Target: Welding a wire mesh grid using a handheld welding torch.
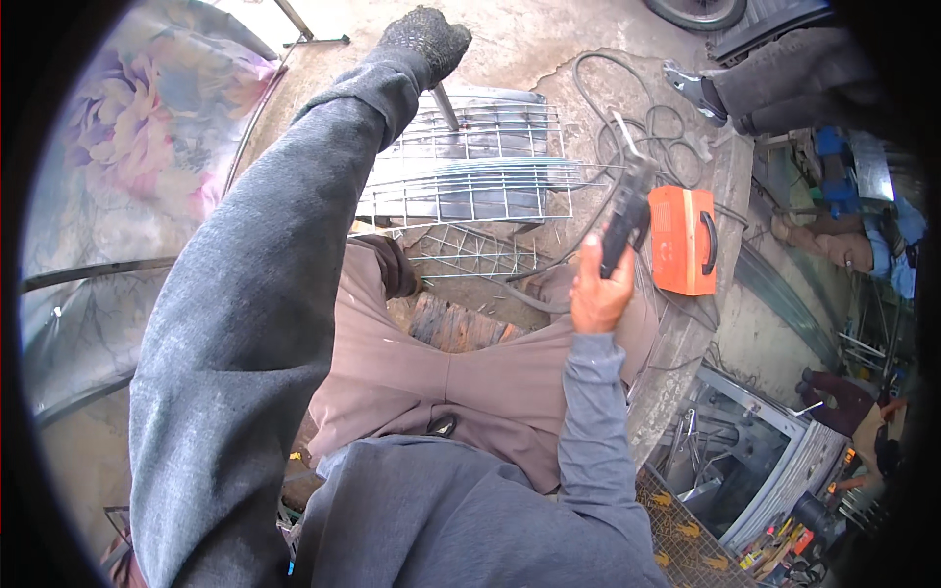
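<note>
My left hand point(426, 44), in a dark knit glove, is closed in a fist at the far end of my outstretched arm. A grey metal bar point(445, 108) runs down from beneath this fist toward a welded wire mesh panel point(470, 201); the grip itself is hidden. My bare right hand point(600, 294) is wrapped round a black welding electrode holder point(625, 230), right of the mesh. A thin pale rod point(627, 135) sticks out past the holder's far end. Thin straight wires point(490, 172) lie bunched across the mesh, above a grey metal sheet point(505, 108).
An orange welding machine point(683, 240) with a black handle stands right of my right hand. Black cable point(588, 73) loops over the ground. Another person's leg point(814, 78) is at the upper right. A flowered sheet point(137, 127) hangs left; a wooden block point(456, 323) lies between my legs.
</note>
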Tool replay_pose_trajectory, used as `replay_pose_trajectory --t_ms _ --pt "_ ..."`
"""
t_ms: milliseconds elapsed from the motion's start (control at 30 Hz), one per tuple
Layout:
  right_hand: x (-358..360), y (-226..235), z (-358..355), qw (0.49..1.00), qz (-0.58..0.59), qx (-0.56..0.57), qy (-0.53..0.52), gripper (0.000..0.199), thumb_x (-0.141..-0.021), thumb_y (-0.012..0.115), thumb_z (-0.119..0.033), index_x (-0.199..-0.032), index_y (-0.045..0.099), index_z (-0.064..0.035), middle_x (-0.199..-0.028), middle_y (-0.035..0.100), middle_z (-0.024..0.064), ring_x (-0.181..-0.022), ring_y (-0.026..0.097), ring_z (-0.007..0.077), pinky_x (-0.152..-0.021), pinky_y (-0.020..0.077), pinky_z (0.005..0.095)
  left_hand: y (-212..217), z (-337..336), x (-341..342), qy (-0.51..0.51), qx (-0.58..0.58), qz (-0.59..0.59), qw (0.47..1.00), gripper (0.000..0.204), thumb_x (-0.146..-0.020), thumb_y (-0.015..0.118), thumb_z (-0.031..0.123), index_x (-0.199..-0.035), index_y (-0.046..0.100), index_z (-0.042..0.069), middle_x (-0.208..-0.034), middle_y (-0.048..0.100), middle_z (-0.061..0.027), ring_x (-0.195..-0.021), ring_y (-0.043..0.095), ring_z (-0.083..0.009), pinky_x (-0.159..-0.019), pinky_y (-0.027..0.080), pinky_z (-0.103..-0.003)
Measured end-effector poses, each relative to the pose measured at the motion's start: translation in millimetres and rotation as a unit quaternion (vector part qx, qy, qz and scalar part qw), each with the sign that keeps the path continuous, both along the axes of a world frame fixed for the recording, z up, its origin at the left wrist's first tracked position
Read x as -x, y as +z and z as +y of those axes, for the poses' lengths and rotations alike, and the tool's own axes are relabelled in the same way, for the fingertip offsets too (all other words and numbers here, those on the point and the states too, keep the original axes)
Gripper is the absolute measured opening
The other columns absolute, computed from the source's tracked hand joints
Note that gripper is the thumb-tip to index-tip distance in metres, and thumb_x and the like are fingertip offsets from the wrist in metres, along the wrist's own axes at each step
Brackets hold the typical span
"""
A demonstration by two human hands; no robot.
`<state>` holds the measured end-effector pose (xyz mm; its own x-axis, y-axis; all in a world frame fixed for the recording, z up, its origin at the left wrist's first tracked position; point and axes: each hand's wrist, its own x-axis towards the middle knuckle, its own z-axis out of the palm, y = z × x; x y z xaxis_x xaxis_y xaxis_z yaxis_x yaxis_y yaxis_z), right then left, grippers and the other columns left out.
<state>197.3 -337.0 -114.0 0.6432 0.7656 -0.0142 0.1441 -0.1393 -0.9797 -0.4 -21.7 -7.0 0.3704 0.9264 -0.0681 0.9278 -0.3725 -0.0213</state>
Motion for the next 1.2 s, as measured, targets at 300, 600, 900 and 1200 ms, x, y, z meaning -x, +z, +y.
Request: replay_pose_trajectory --t_ms 300,600,900,1200 --pt "4.6 12.5 -23.1 0.995 0.088 0.022 -0.028 0.029 -0.097 0.07 -0.026 -0.115 0.06 -0.006 -0.072 0.057 -0.0006 -0.048 0.049 0.0063 -0.042 0.0404 0.025 11.9 -87.7 58.1 0.187 0.099 -0.455 0.865 0.053 -0.089 0.067 0.048 -0.106 0.062 -0.001 -0.074 0.064 -0.0097 -0.054 0.061 -0.0173 -0.046 0.049 -0.03" --pt "21.7 -7.5 -4.1 0.989 -0.066 0.112 0.068 0.026 -0.095 0.069 -0.028 -0.101 0.062 -0.004 -0.072 0.069 0.0078 -0.056 0.067 0.0173 -0.053 0.0504 0.0357 3.7 -223.4 173.5 0.323 0.117 -0.653 0.675 0.034 -0.09 0.074 0.037 -0.089 0.059 0.006 -0.064 0.056 -0.0066 -0.045 0.051 -0.0128 -0.038 0.039 -0.027" --pt "74.3 -30.7 22.7 0.986 0.038 0.096 0.131 0.03 -0.098 0.066 -0.023 -0.119 0.057 -0.003 -0.114 0.07 0.0071 -0.085 0.072 0.0151 -0.06 0.0589 0.0284 -41.5 -270.9 196.2 0.406 0.064 -0.662 0.627 0.031 -0.096 0.069 0.034 -0.085 0.055 0.008 -0.063 0.056 -0.0048 -0.041 0.05 -0.0126 -0.035 0.038 -0.027" --pt "97.5 -78.6 34.8 0.979 -0.133 0.079 0.136 0.035 -0.096 0.068 -0.015 -0.127 0.055 -0.005 -0.123 0.07 0.006 -0.088 0.069 0.0132 -0.071 0.0596 0.0296 -59.3 -253.2 201.9 0.427 0.101 -0.699 0.565 0.028 -0.098 0.066 0.029 -0.085 0.053 0.008 -0.061 0.056 -0.0046 -0.038 0.049 -0.0122 -0.033 0.038 -0.027"
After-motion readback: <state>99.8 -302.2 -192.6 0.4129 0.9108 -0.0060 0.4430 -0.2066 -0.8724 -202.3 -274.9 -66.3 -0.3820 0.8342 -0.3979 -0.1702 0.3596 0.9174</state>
